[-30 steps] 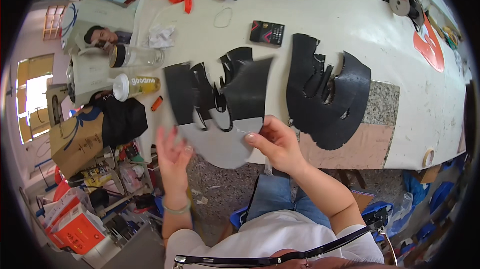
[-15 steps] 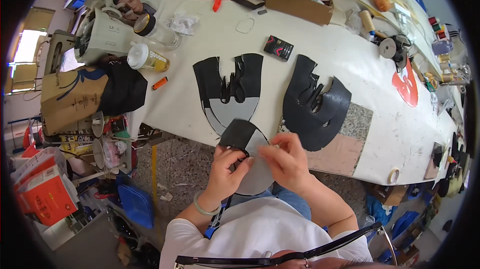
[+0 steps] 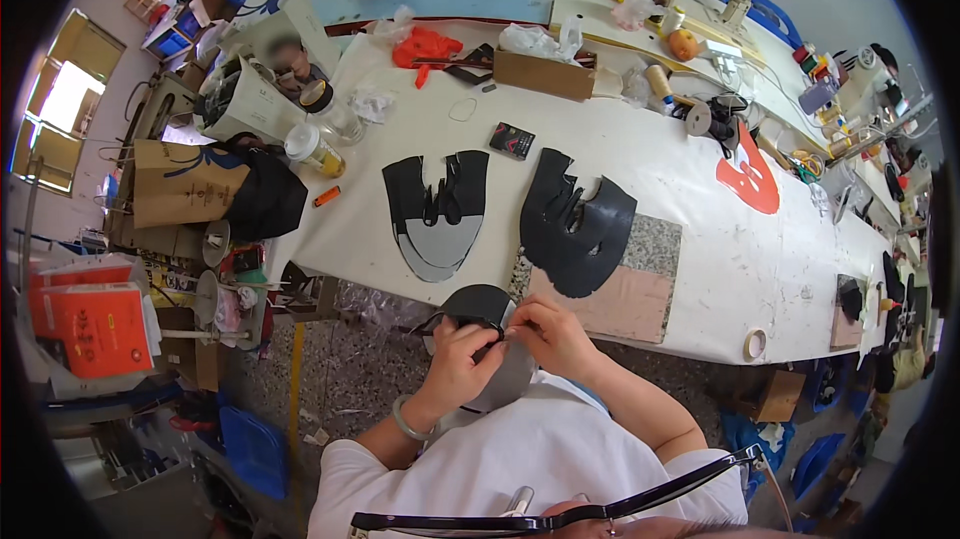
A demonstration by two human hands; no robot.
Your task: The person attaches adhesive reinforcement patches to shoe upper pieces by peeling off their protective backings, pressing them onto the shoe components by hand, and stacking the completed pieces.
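A black and grey shoe upper (image 3: 478,303) is held up off the near edge of the table, in front of my body. My left hand (image 3: 460,363) is closed around its side, thumb toward me and fingers bent over the dark edge. At the same edge, my right hand (image 3: 552,337) pinches with thumb and forefinger, close beside the left fingertips. Whether a small thing sits in that pinch is too fine to see. On the table lie a stack of black and grey shoe uppers (image 3: 438,245) and, right of it, a stack of black uppers (image 3: 590,251).
A granite slab (image 3: 655,239) with a pinkish sheet (image 3: 630,304) lies beneath the black stack. Behind are a small black box (image 3: 512,141), an orange lighter (image 3: 327,196), a lidded cup (image 3: 315,151) and a long cardboard box (image 3: 540,75). A tape roll (image 3: 755,344) rests at the near right edge.
My right hand has come in to the edge beside my left fingers. The upper is now tilted and bent, showing less of its grey part. My view has shifted, taking in more of the far table.
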